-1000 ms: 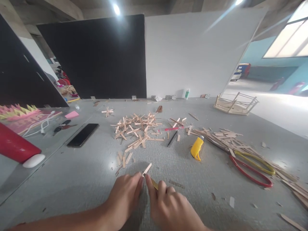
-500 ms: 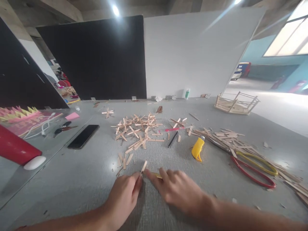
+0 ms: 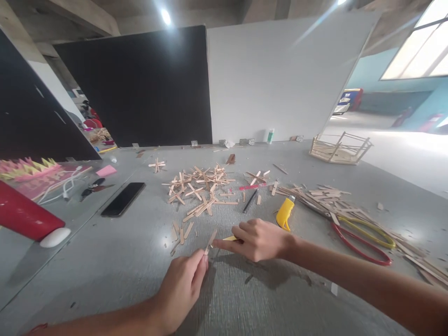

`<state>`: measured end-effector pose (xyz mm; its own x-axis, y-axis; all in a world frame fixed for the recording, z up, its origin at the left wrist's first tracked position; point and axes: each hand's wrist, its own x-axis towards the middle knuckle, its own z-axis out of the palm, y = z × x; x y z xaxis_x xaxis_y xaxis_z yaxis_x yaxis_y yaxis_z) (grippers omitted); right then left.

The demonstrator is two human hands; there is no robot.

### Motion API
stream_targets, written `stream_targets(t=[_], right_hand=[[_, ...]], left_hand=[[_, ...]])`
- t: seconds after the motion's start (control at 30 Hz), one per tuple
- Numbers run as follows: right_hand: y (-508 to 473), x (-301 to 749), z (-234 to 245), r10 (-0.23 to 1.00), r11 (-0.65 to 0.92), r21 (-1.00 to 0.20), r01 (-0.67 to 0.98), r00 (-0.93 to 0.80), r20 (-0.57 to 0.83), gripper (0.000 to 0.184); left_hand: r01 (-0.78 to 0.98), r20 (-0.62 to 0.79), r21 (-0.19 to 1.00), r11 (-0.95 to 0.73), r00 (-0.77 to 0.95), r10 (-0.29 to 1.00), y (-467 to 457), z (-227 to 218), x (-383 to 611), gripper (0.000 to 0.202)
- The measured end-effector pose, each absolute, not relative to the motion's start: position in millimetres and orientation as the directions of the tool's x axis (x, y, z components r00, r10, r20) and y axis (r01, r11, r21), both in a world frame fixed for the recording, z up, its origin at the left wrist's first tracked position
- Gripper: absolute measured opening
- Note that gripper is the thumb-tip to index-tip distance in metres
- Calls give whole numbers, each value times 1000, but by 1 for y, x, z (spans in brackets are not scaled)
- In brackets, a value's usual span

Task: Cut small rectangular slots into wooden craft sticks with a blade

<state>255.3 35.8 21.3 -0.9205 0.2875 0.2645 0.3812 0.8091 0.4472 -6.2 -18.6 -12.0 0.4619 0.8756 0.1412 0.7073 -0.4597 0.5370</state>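
Note:
My left hand (image 3: 187, 282) is closed, pinching a short popsicle stick (image 3: 212, 237) between thumb and forefinger just above the table. To its right, my right hand (image 3: 250, 239) is wrapped round a slim yellow tool (image 3: 230, 238), most of it hidden in the palm; its kind cannot be made out. The right forefinger stretches toward the stick and reaches its edge. Several cut popsicle stick pieces (image 3: 182, 233) lie just beyond my left hand. Farther off is a pile of star-shaped crossed sticks (image 3: 201, 182).
On the right are a yellow-handled cutter (image 3: 285, 212), large scissors with red and yellow handles (image 3: 364, 247) and loose sticks (image 3: 325, 196). A black pen (image 3: 250, 201) lies mid-table. Leftward are a phone (image 3: 123, 199) and a red bottle (image 3: 28, 210). A stick frame (image 3: 341, 149) stands at back right.
My right hand has moved up and slightly away from me, with its forearm swung higher. The left hand still pinches the stick in about the same place. The view has shifted slightly.

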Motion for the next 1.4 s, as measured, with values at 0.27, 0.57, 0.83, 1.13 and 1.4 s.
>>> stream_targets(t=[0.27, 0.57, 0.83, 1.13, 1.4], right_hand=[[-11, 214, 3, 503, 672, 427, 605, -796, 336, 51], [-47, 182, 8, 669, 534, 385, 753, -654, 352, 48], [56, 259, 11, 140, 833, 481, 273, -946, 293, 50], [-9, 219, 2, 440, 674, 449, 587, -807, 394, 50], [-68, 154, -4, 793, 380, 272, 884, -463, 397, 42]], left_hand=[[731, 149, 534, -425, 413, 898, -16, -14, -7, 33], [737, 152, 504, -451, 438, 886, -16, -15, -6, 36], [731, 196, 436, -524, 492, 849, -23, -16, -1, 33], [781, 190, 397, -483, 445, 875, -20, -17, -4, 33], [771, 153, 411, -487, 469, 870, -21, -23, -8, 26]])
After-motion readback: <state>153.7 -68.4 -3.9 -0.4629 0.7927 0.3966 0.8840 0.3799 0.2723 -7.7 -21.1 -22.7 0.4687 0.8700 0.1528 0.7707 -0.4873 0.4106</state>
